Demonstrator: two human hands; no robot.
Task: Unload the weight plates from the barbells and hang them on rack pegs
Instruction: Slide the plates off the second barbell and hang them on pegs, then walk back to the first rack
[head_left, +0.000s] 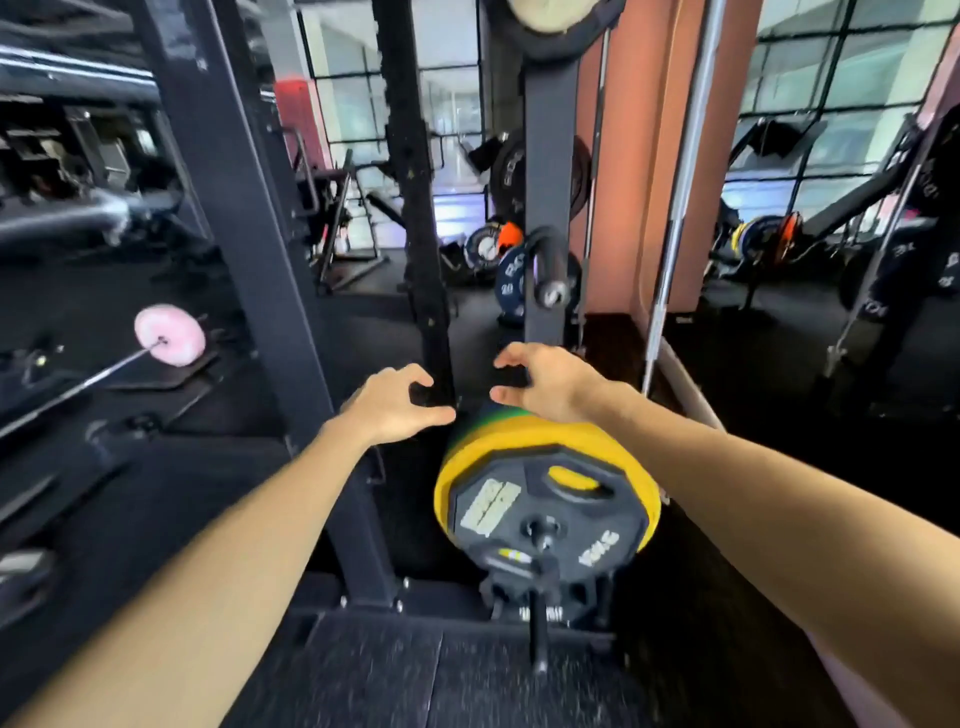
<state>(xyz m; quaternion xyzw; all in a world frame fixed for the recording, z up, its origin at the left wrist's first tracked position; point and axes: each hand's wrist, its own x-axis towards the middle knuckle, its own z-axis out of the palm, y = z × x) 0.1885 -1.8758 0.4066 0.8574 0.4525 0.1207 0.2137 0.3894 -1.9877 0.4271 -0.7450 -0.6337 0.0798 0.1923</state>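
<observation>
Far to your left a small pink plate (170, 335) sits on a thin bar's end, and your left hand (393, 402) hovers beside the dark rack upright (415, 218), fingers loosely curled, holding nothing. Your right hand (545, 384) spreads open just above the yellow plate (540, 457) (green one (483, 415) stacked behind), which sits on the barbell sleeve (540, 644) below an empty rack peg (550, 280).

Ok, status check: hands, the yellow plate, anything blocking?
Left hand and right hand both open, reaching, holding nothing. Yellow plate on its low peg, green plate behind it. Rack upright stands just past the hands.
</observation>
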